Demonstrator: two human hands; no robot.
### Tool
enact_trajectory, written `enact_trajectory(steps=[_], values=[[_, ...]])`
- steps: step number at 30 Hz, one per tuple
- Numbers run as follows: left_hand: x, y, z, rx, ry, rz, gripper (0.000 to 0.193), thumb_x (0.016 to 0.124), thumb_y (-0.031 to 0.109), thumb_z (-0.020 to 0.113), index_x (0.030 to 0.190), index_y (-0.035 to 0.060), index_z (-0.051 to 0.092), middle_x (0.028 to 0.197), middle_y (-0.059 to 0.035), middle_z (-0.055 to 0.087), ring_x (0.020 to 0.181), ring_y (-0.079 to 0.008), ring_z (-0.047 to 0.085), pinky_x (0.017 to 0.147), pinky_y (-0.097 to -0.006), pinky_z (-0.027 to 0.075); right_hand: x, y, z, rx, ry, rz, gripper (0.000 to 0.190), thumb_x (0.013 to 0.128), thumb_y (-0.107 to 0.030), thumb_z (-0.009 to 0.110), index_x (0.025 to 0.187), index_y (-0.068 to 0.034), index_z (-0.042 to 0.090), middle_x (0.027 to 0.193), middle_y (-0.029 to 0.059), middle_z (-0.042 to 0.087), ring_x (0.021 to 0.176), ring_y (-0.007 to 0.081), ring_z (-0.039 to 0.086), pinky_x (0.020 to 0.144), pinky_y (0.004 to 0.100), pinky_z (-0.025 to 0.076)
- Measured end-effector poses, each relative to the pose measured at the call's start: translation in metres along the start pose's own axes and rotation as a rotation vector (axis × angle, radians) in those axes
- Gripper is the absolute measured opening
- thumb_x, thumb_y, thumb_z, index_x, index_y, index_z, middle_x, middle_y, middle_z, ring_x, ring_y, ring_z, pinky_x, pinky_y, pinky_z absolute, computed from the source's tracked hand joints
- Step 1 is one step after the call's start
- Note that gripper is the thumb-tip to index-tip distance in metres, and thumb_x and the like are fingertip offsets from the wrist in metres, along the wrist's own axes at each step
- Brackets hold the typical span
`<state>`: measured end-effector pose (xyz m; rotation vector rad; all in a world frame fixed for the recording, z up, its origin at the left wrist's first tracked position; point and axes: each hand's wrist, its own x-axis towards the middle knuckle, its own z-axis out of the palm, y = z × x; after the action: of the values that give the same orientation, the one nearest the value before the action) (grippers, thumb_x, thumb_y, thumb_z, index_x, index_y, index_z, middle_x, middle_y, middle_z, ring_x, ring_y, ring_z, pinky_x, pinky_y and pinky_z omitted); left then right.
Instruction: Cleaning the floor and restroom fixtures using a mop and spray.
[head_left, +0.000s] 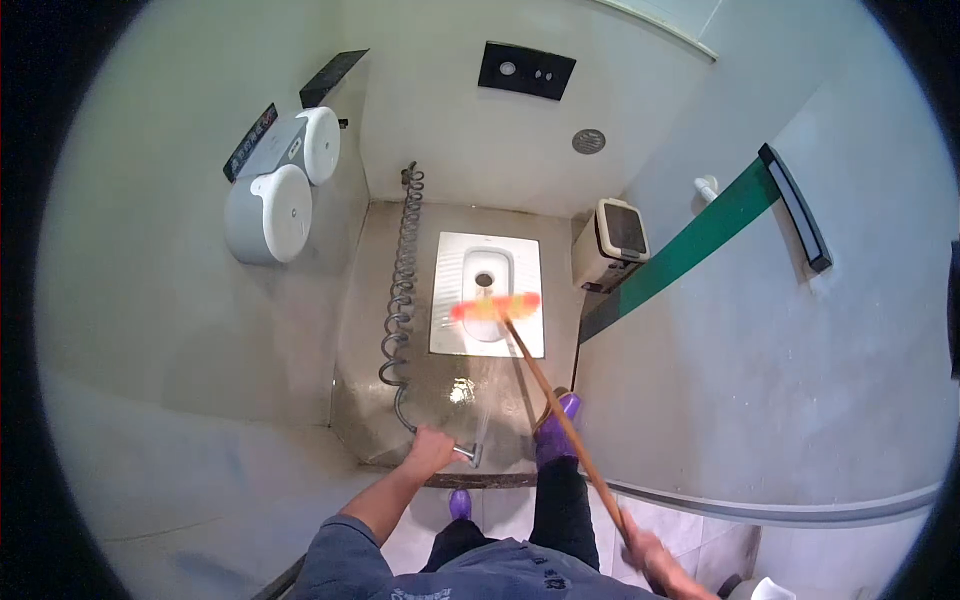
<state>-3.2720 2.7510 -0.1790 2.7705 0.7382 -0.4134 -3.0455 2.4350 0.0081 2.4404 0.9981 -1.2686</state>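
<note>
My left hand (433, 451) grips a metal hand sprayer (469, 454), from which a stream of water runs forward towards the squat toilet. A grey coiled hose (401, 300) joins the sprayer to the far wall. My right hand (646, 546) holds the long wooden handle (559, 409) of a brush. The brush head (496, 307), orange and yellow and blurred, is over the near half of the white squat toilet (448, 330). The toilet's drain hole (484, 280) shows beyond the head.
A lidded waste bin (600, 247) stands right of the toilet. Two toilet-roll dispensers (289, 214) hang on the left wall. At right is a door (735, 360) with a green stripe and handle (796, 210). The wet floor (435, 420) ends at a raised edge (495, 481) by my purple boots (556, 439).
</note>
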Motion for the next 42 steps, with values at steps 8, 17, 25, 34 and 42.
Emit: enact_trajectory(steps=[8, 17, 25, 34, 42], values=[[0.01, 0.002, -0.028, -0.087, 0.057, -0.076, 0.051, 0.064, 0.061, 0.049, 0.073, 0.0124, 0.063, 0.066, -0.0075, 0.06, 0.066, -0.0223, 0.059, 0.064, -0.0387, 0.039, -0.05, 0.021, -0.006, -0.078, -0.002, 0.14, 0.077, 0.069, -0.014, 0.05, 0.131, -0.023, 0.004, 0.083, 0.0264, 0.056, 0.08, 0.0409, 0.055, 0.071, 0.0453, 0.044], [0.005, 0.023, -0.023, -0.107, 0.102, -0.052, 0.053, 0.063, 0.061, 0.049, 0.074, 0.0104, 0.063, 0.067, -0.0089, 0.06, 0.068, -0.0234, 0.058, 0.069, -0.0414, 0.039, 0.063, -0.009, -0.023, 0.024, 0.125, -0.02, 0.074, 0.071, -0.01, 0.047, 0.131, -0.018, 0.005, 0.077, 0.0247, 0.057, 0.076, 0.037, 0.057, 0.065, 0.044, 0.044], [-0.004, 0.011, -0.032, -0.05, 0.131, -0.067, 0.049, 0.063, 0.059, 0.051, 0.077, 0.0137, 0.063, 0.067, -0.0094, 0.06, 0.069, -0.0255, 0.058, 0.07, -0.0425, 0.039, -0.047, 0.018, 0.008, -0.009, -0.057, 0.122, 0.074, 0.073, -0.012, 0.046, 0.13, -0.023, 0.001, 0.081, 0.0264, 0.056, 0.079, 0.04, 0.055, 0.071, 0.0455, 0.044], [-0.026, 0.004, -0.033, -0.063, 0.044, -0.149, 0.048, 0.063, 0.058, 0.051, 0.075, 0.0124, 0.062, 0.074, -0.0091, 0.06, 0.073, -0.0244, 0.058, 0.071, -0.0412, 0.037, 0.156, -0.004, -0.074, 0.267, 0.225, -0.163, 0.051, 0.071, -0.011, 0.047, 0.119, -0.004, 0.03, 0.066, 0.0226, 0.056, 0.044, 0.0259, 0.055, 0.047, 0.0375, 0.044], [-0.028, 0.001, -0.032, -0.049, 0.108, -0.187, 0.05, 0.065, 0.06, 0.049, 0.078, 0.0128, 0.062, 0.073, -0.0087, 0.06, 0.074, -0.0238, 0.057, 0.073, -0.0408, 0.036, 0.245, -0.091, -0.148, 0.215, 0.137, -0.011, 0.016, 0.067, -0.013, 0.051, 0.062, 0.002, 0.054, 0.054, 0.0153, 0.056, 0.046, 0.0252, 0.057, 0.042, 0.0378, 0.043]])
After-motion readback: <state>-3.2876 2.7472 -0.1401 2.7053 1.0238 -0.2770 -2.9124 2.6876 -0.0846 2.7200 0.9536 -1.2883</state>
